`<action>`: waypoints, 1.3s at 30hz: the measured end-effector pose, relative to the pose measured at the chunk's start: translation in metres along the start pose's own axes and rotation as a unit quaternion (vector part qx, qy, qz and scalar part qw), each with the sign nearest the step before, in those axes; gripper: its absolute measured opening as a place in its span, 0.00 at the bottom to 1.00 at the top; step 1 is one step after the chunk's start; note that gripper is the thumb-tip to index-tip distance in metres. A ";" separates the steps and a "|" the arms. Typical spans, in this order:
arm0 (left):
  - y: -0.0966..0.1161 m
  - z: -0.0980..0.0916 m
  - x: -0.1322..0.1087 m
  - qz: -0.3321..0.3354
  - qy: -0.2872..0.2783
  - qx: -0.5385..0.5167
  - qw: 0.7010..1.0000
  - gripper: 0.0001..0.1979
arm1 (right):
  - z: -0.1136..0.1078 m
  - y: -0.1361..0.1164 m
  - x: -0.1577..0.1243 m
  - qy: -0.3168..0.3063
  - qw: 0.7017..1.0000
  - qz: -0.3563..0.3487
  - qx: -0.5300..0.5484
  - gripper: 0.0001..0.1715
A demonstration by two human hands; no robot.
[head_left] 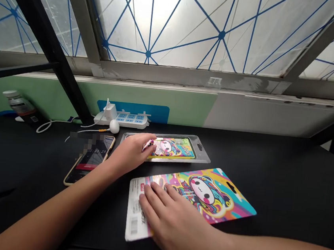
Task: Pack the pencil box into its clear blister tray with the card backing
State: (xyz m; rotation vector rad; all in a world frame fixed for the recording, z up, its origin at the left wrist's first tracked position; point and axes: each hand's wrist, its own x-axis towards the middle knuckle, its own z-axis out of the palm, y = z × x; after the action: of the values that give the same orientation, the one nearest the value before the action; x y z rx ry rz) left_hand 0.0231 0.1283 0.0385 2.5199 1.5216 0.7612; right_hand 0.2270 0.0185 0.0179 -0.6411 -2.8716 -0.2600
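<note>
My right hand (172, 213) lies flat, fingers stretched out, on a colourful backing card (204, 192) printed with a cartoon character. The card's white left end carries a barcode. Farther back, my left hand (132, 153) reaches over the left part of a clear plastic blister pack (201, 150). Its thumb and index finger are curled close together round a small pinkish-white thing that I cannot make out. Inside the pack sits a bright printed piece (176, 148) with a similar cartoon character. My left palm and wrist hide the pack's near left corner.
A phone (91, 163) lies left of my left forearm. Behind it are a white power strip (130, 119) with a plugged-in charger, a round white object (114, 126) and white cables. A tilted bottle (22, 106) is at far left. Black frame bars (57, 63) rise near the window.
</note>
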 end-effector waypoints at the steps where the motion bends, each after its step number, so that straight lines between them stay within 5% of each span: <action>1: -0.003 0.000 0.001 0.011 -0.002 0.006 1.000 0.14 | 0.003 0.004 0.007 -0.010 1.000 0.014 0.018 0.32; 4: -0.008 0.002 0.003 0.027 -0.005 0.029 0.999 0.15 | 0.010 0.023 0.029 -0.016 0.994 0.040 0.097 0.37; 12: -0.007 0.007 0.005 0.052 -0.029 0.057 0.997 0.15 | 0.022 0.050 0.038 -0.007 0.964 0.023 0.264 0.30; 22: -0.002 0.010 0.004 0.087 -0.061 0.080 0.991 0.20 | 0.028 0.065 0.044 0.041 0.969 -0.064 0.235 0.24; 26: -0.003 0.011 0.002 0.090 -0.062 0.085 0.990 0.20 | 0.025 0.062 0.041 0.149 0.973 -0.081 0.158 0.15; 29: -0.002 0.011 0.001 0.086 -0.064 0.086 0.991 0.21 | 0.016 0.079 0.035 0.222 0.968 -0.017 0.116 0.15; 33: -0.001 0.012 0.001 0.063 -0.061 0.091 0.992 0.22 | 0.004 0.135 0.021 0.151 0.963 0.195 0.108 0.15; 39: -0.001 0.014 0.002 0.028 -0.058 0.096 0.993 0.24 | 0.003 0.199 -0.001 0.059 0.957 0.228 0.169 0.16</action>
State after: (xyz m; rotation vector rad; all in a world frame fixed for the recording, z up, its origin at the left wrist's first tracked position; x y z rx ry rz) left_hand 0.0295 0.1322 0.0270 2.7008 1.5589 0.4857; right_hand 0.3137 0.1967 0.0403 -1.1339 -2.4738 0.2473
